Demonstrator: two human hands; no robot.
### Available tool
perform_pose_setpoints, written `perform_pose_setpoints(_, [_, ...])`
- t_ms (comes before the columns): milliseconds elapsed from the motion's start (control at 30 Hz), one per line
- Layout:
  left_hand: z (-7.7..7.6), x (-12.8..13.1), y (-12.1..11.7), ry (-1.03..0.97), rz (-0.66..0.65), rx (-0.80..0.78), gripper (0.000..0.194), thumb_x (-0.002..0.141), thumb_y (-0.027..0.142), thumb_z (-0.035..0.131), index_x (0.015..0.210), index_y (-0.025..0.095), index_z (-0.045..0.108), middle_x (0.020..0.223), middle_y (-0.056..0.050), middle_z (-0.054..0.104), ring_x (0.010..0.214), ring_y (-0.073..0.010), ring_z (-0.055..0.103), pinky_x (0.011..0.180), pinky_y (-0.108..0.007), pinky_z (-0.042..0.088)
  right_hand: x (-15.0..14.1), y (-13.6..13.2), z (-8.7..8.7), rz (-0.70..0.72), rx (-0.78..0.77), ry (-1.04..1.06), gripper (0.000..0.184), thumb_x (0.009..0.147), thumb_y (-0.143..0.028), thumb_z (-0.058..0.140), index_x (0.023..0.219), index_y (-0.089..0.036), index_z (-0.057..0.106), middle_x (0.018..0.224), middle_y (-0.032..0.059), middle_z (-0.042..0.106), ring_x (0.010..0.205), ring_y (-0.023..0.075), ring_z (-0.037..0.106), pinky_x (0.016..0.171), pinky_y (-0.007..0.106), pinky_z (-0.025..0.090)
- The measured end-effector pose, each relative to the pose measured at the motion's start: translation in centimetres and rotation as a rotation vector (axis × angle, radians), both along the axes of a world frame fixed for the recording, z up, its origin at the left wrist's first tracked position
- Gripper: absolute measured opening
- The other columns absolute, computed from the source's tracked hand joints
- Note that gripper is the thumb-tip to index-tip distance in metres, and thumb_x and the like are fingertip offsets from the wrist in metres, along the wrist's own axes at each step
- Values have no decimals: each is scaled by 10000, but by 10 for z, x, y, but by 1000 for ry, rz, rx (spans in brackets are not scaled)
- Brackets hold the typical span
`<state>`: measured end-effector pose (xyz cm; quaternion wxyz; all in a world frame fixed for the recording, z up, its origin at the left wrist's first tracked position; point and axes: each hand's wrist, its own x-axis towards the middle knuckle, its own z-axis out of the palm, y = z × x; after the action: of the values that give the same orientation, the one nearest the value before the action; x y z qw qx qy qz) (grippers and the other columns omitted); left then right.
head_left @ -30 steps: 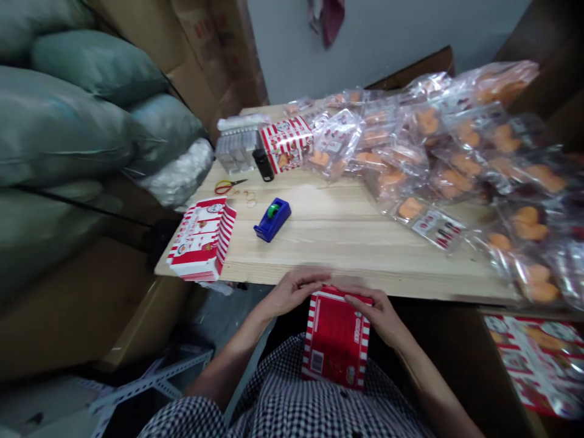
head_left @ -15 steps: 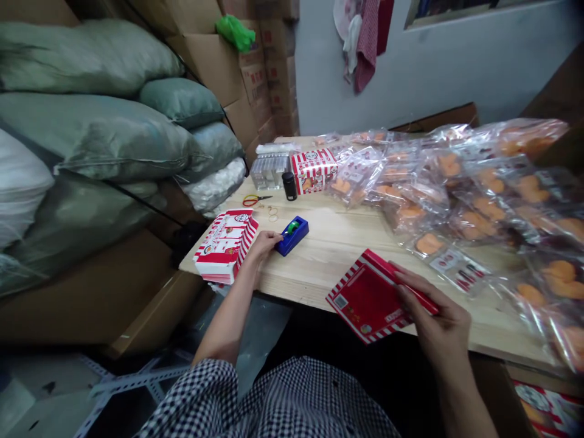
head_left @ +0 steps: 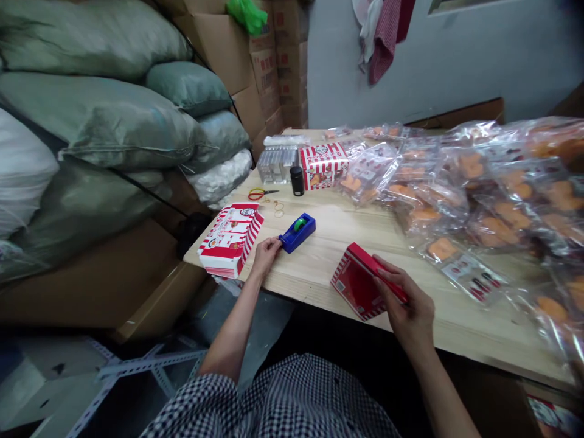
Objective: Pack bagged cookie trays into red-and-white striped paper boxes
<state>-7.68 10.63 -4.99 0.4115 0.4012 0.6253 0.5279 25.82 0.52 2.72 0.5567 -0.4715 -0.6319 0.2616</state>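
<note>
A pine worktable (head_left: 337, 243) carries everything here. Near its front edge, a red-and-white cardboard box (head_left: 356, 283) is gripped along its upper edge by the right hand (head_left: 410, 316); it should be light and thin-walled, best held by the folds. The empty left hand (head_left: 267, 255) rests just beside a blue tape dispenser (head_left: 296, 234) and a stack of flat cartons (head_left: 230, 240); bagged orange pieces (head_left: 456, 207) lie beyond.

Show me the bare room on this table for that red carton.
Set it on the light wooden table: bare wood runs between the blue tape dispenser and the clear plastic bags of orange pieces, just ahead of the red striped carton in the right hand. The far right, heaped with bags, is crowded, as is the far end near the red-and-white box.
</note>
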Motion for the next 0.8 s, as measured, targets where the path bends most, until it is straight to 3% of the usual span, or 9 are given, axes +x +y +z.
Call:
perform_pose_setpoints(100, [10, 5, -6, 92, 88, 29, 184, 699, 333, 700, 670, 159, 651, 865, -82, 710, 904, -216, 627, 828, -313, 490, -3, -2, 4, -21, 86, -65, 168, 935, -180, 617, 1066, -252, 692, 1336, 99, 640, 1212, 283, 623, 1005, 498, 518])
perform_pose_setpoints(200, [34, 27, -21, 110, 87, 85, 187, 761, 351, 670, 756, 164, 685, 776, -47, 669, 814, -191, 615, 800, -302, 500, -7, -4, 8, -91, 203, -169, 202, 915, -146, 626, 1063, -260, 705, 1279, 97, 635, 1221, 292, 592, 1014, 533, 505])
perform_pose_setpoints(333, [84, 93, -57, 13, -80, 157, 271, 808, 414, 692, 922, 173, 738, 735, -15, 673, 709, -157, 624, 752, -292, 535, -14, -7, 9, -126, 254, -257, 258, 914, -114, 614, 1094, -278, 697, 1123, 83, 665, 1106, 278, 614, 942, 520, 532])
perform_pose_setpoints(433, [117, 143, -83, -228, -259, 177, 288, 804, 392, 742, 973, 160, 758, 741, -22, 694, 672, -146, 634, 722, -290, 545, -20, -11, 9, -136, 264, -239, 270, 925, -121, 602, 1120, -287, 687, 1103, 85, 669, 1081, 274, 620, 916, 510, 550])
perform_pose_setpoints(467, [123, 156, -89, -301, -300, 169, 353, 797, 379, 758, 1078, 166, 738, 741, -14, 698, 662, -139, 635, 719, -286, 546, -21, -12, 8, -141, 270, -229, 268, 925, -126, 604, 1120, -290, 685, 1098, 84, 671, 1081, 275, 623, 909, 507, 555])
perform_pose_setpoints(567, [124, 176, -93, -460, -353, 114, 765, 774, 336, 796, 1453, 216, 465, 718, 25, 698, 630, -121, 642, 704, -265, 541, -24, -13, 7, -160, 285, -216, 270, 916, -127, 622, 1126, -292, 663, 1091, 78, 676, 1083, 273, 626, 910, 499, 554])
perform_pose_setpoints(633, [115, 180, -90, -510, -339, 67, 930, 758, 314, 811, 1531, 229, 300, 710, 36, 701, 618, -117, 650, 694, -250, 535, -24, -14, 7, -193, 298, -222, 327, 905, -126, 643, 1187, -290, 628, 1099, 77, 678, 1081, 270, 624, 936, 503, 535])
perform_pose_setpoints(800, [101, 181, -88, -551, -323, 37, 888, 771, 305, 806, 1502, 237, 305, 747, 14, 726, 650, -121, 673, 732, -251, 533, -19, -12, 8, -181, 323, -356, 541, 923, -97, 606, 1406, -325, 515, 1124, 65, 657, 1109, 257, 603, 1093, 567, 403])
